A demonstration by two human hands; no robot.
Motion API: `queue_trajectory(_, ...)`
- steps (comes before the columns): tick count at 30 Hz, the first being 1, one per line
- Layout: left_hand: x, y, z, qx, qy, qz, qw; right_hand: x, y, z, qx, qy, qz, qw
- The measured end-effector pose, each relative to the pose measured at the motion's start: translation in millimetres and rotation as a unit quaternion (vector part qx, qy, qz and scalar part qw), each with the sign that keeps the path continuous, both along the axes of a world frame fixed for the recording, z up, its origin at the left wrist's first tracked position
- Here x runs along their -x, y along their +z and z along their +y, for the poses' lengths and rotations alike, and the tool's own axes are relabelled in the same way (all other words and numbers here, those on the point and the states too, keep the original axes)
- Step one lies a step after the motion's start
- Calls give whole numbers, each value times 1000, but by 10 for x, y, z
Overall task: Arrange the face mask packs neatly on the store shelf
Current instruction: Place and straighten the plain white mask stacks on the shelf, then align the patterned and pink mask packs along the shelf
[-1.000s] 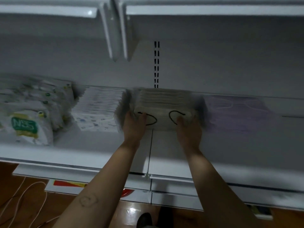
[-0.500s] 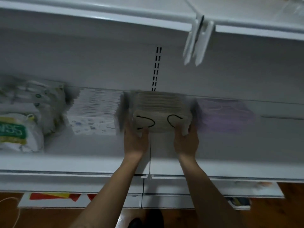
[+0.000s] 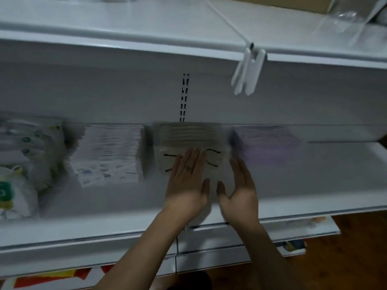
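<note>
Our left hand [image 3: 186,183] lies flat, fingers straight, against the beige mask pack [image 3: 188,136] on the shelf [image 3: 324,174]. Our right hand [image 3: 240,187], released, stands just beside its right edge.

Nothing is legible; the green label [image 3: 4,191] on the white bag [image 3: 19,198] seems blurred lettering.

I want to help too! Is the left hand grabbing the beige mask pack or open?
Open. The left hand has straight fingers laid against the front of the beige mask pack, none curled round it.
</note>
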State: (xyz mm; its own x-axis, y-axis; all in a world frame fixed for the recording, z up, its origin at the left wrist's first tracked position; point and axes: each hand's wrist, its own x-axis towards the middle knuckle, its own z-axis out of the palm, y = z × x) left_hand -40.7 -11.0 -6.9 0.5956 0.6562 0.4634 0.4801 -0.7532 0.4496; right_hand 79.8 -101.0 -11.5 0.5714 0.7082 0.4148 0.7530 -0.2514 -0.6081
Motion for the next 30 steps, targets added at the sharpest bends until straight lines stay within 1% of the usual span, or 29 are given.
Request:
queue_trajectory(3,-85,-82,-119,10,-29,31,999,-158,-63,-228,57,-54,17,997)
queue_trajectory(6,-223,-57,-271,28,-48,88,995,-369,-21,-385,80,-89,-2,993)
queue_trajectory(10,-516,15,-308,22,-50,105,993,-729,14,-471,70,-89,-46,992)
queue_trajectory(13,-741,137,-355,53,-45,111,991,-981,-22,-513,59,-88,-71,992)
queue_trajectory(15,-922,160,-390,72,-34,99,992,-1164,-51,-538,44,-88,-90,991)
queue_trajectory(18,-1234,186,-408,70,-13,95,993,-1530,-78,-541,15,-81,-127,988)
queue_trajectory(20,-1446,215,-430,54,-4,105,993,-1821,-42,-511,17,-68,-158,985)
queue_trajectory(22,-1665,268,-432,58,22,99,993,-2101,45,-461,31,-52,-166,984)
queue_trajectory(24,-1884,314,-360,103,71,76,989,-2371,139,-385,32,-39,-142,989)
queue_trajectory(26,-2090,339,-233,188,131,35,973,-2608,248,-299,26,-41,-85,995)
queue_trajectory(28,-2242,428,-158,315,174,-31,933,-2829,378,-189,47,-51,38,997)
queue_trajectory(29,-2303,462,-144,369,187,-77,907,-2930,444,-129,74,-57,114,989)
queue_trajectory(30,-2349,475,-140,406,201,-121,883,-3032,490,-58,115,-59,192,973)
